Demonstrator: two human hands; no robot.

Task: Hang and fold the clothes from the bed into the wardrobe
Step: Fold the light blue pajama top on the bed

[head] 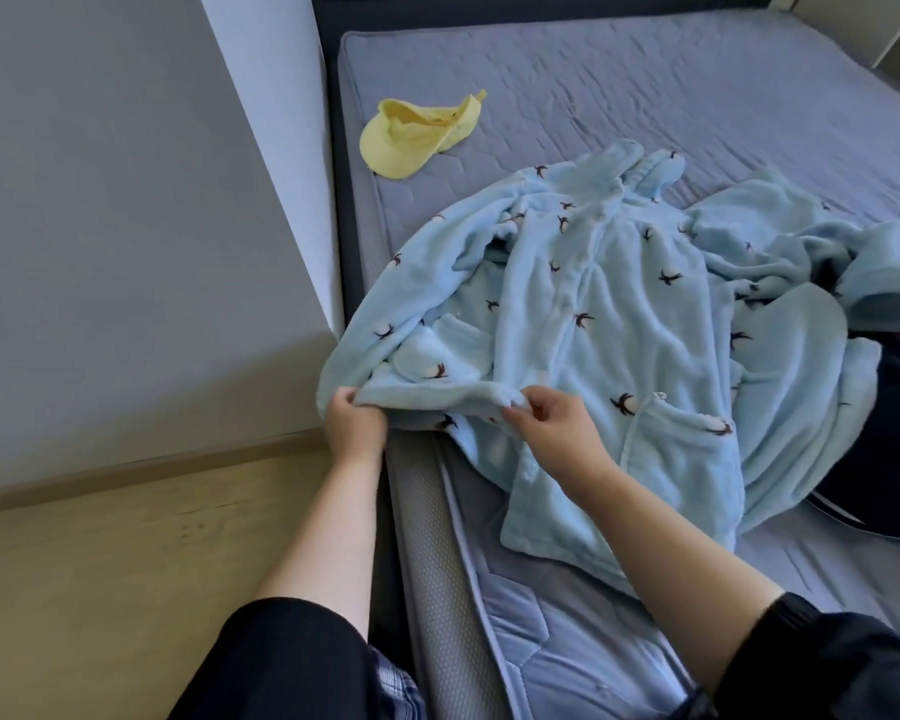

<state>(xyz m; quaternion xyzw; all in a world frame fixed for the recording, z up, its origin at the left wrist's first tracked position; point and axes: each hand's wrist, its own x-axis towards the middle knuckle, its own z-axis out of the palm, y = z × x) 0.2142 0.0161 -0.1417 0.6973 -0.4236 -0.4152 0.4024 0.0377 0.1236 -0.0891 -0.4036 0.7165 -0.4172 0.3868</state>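
Both hands (355, 420) (546, 426) seemingly pinch robe (619, 314) hem.

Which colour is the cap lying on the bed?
Pale yellow cap, seen best in the head view.

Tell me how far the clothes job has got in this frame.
Done: nothing visible; no wardrobe is in view. In hand: the left hand and right hand pinch the near edge of a light blue fleece top spread on the mattress. Left: that top, the yellow cap, a second blue fleece piece and a dark garment at the right all lie there.
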